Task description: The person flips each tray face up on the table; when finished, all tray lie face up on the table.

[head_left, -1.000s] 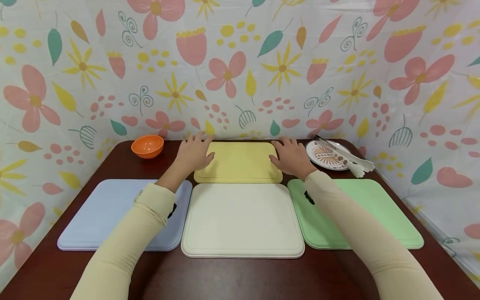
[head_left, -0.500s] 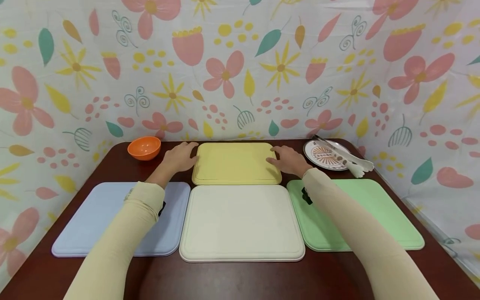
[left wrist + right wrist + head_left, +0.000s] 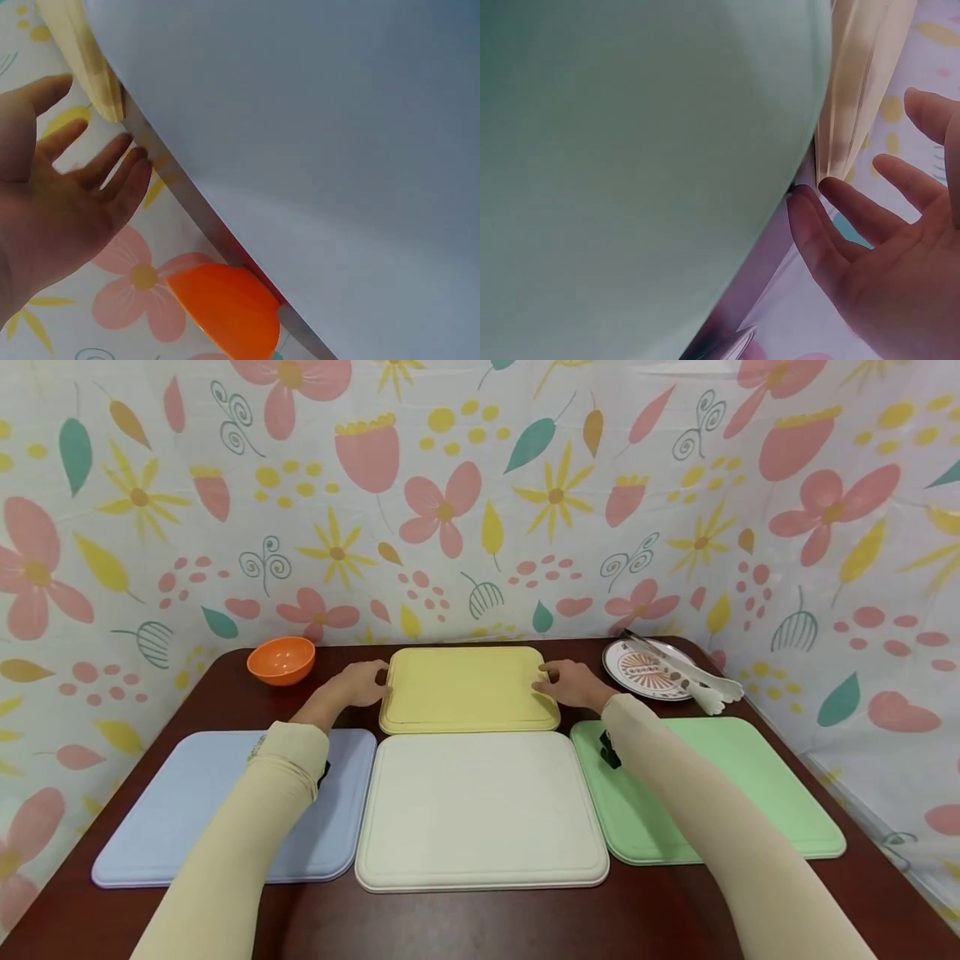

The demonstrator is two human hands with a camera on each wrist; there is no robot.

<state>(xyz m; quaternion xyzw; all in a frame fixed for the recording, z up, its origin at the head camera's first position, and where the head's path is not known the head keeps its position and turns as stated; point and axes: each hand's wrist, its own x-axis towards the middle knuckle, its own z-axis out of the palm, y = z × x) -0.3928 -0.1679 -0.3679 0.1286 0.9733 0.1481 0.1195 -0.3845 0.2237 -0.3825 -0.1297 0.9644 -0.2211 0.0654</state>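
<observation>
A yellow rectangular board [image 3: 468,689] with rounded corners lies flat at the back of the table, behind a white board [image 3: 483,810]. My left hand [image 3: 362,683] is at its left edge, fingertips right by the rim. At the opposite edge is my right hand [image 3: 576,683], with fingertips overlapping the board's rim in the head view. Both wrist views show bent, spread fingers and thumbs standing apart: the left hand [image 3: 75,195] beside the yellow board's end [image 3: 94,75], the right hand [image 3: 889,240] beside its other end [image 3: 859,82].
A blue board [image 3: 202,785] lies front left under the left forearm, and a green board [image 3: 750,785] front right under the right one. An orange bowl [image 3: 281,662] stands back left. Tongs [image 3: 701,681] lie across a patterned plate [image 3: 637,670] back right. Patterned cloth [image 3: 480,502] hangs behind.
My left hand has moved left and down from over the yellow board's corner to beside its edge. The right hand has lowered slightly at the right edge, and both hands' fingers are more bent.
</observation>
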